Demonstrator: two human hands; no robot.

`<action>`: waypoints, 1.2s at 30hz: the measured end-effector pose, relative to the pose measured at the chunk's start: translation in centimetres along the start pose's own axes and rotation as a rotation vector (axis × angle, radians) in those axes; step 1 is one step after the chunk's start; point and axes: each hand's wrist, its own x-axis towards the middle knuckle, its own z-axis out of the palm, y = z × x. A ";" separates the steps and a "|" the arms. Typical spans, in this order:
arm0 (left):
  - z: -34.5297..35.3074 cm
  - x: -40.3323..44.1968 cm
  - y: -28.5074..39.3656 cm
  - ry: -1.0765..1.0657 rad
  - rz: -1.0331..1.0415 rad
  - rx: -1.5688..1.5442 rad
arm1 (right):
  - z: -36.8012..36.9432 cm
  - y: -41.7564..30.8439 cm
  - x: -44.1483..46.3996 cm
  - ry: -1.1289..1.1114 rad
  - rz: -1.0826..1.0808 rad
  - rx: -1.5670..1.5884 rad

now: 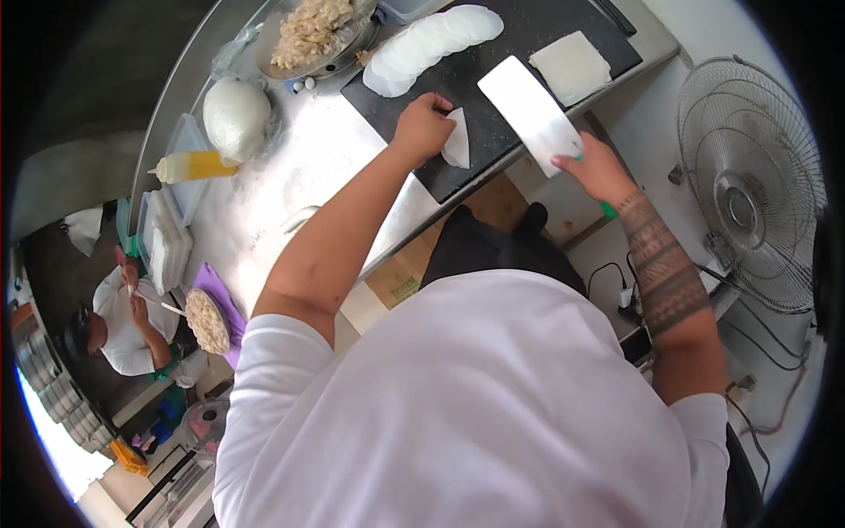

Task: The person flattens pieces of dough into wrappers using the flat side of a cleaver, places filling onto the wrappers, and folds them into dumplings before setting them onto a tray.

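My left hand (423, 128) has its fingers closed on a white dough wrapper (457, 148) that hangs folded at the near edge of the black cutting board (491, 148). In my right hand (606, 172) is a cleaver (528, 110), gripped at its green handle. Its broad blade lies flat-side up over the board's near edge, pointing away to the left. Beyond my left hand, a fanned row of thin round white dough wrappers (436, 46) rests on the board. A squarish stack of pale wrappers (570, 69) sits to the right, past the blade.
A metal bowl of pale filling (310, 33) stands at the back left. Nearby are a plastic-wrapped white ball (236, 114), a yellow squeeze bottle (198, 167) and white trays (163, 238). Another person (132, 321) works at left by a filling bowl (208, 322). A fan (739, 198) stands right.
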 end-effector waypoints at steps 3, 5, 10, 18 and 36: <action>0.4 -0.5 -0.5 0.039 0.004 -0.115 | 4.0 -1.4 3.5 0.031 -0.062 0.111; 0.4 -1.0 -0.2 0.052 -0.006 -0.153 | 6.5 -3.7 3.5 0.000 0.025 0.016; -1.9 -1.9 3.5 0.067 0.111 -0.073 | 8.9 -2.3 -1.4 -0.142 -0.057 0.061; -5.6 5.6 15.7 0.276 0.478 -0.094 | 7.5 -0.2 -6.8 -0.132 0.044 0.057; -0.1 -5.1 -7.4 0.768 0.246 0.137 | 5.4 0.0 -3.0 -0.221 -0.093 0.237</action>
